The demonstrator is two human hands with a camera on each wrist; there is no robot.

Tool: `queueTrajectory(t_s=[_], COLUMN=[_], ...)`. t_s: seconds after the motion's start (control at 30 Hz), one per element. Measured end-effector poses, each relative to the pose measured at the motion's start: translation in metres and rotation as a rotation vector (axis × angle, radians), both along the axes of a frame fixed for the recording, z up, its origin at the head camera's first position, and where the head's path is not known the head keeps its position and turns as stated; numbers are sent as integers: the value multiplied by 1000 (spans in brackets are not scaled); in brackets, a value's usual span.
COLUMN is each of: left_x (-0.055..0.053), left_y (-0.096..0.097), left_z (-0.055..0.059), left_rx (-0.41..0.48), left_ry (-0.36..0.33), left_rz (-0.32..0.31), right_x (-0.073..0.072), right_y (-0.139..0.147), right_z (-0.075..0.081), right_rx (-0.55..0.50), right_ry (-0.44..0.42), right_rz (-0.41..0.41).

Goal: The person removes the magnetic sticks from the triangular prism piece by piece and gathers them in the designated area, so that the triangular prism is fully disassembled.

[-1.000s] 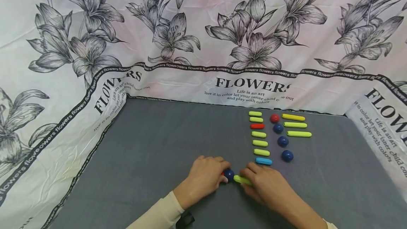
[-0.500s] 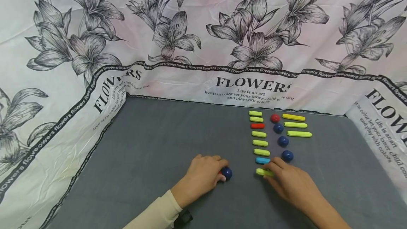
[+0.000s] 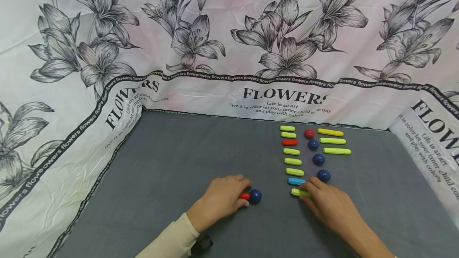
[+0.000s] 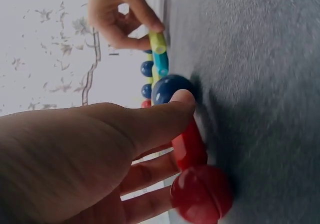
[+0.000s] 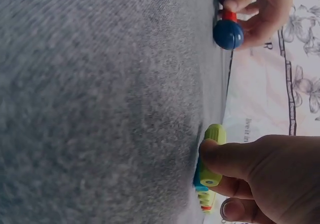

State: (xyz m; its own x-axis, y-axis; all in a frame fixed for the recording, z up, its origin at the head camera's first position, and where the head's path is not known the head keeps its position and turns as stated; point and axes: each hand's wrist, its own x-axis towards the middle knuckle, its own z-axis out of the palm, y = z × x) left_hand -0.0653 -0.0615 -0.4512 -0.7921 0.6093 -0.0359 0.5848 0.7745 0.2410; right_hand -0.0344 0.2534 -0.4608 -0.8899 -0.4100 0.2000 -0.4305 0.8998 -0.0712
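My left hand [image 3: 224, 194] holds a short red rod [image 4: 189, 149] with a blue ball [image 3: 255, 196] on one end and a red ball [image 4: 202, 194] on the other. In the left wrist view the thumb lies over the rod where it meets the blue ball, and the other fingers are behind it. My right hand [image 3: 331, 202] pinches a short yellow-green rod [image 3: 298, 192] between thumb and fingers, low over the table. A blue rod [image 3: 295, 181] lies just beyond it, at the near end of a column of short rods.
Several short yellow-green rods [image 3: 293, 161] and one red rod [image 3: 289, 142] form that column. To its right sit a red ball [image 3: 309, 133], several blue balls [image 3: 318, 159] and longer yellowish rods [image 3: 332, 141]. A flowered cloth [image 3: 201, 94] walls the grey table's [image 3: 172, 150] back and sides.
My right hand has carried the yellow-green rod right, away from the blue ball, to beside the blue rod. My left hand has shifted slightly left along the red rod, showing more of it.
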Motion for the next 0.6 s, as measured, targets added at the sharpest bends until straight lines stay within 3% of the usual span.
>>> queueTrajectory(t_s=[0.27,0.6], left_x=[0,1], left_y=[-16,-19], left_z=[4,4], left_rx=[55,80], left_ry=[-45,-61], left_rz=[8,-6], right_x=[-3,-3], right_y=[1,1], right_z=[-4,-4], right_rx=[6,11], right_ry=[-16,-17], right_rz=[-8,7])
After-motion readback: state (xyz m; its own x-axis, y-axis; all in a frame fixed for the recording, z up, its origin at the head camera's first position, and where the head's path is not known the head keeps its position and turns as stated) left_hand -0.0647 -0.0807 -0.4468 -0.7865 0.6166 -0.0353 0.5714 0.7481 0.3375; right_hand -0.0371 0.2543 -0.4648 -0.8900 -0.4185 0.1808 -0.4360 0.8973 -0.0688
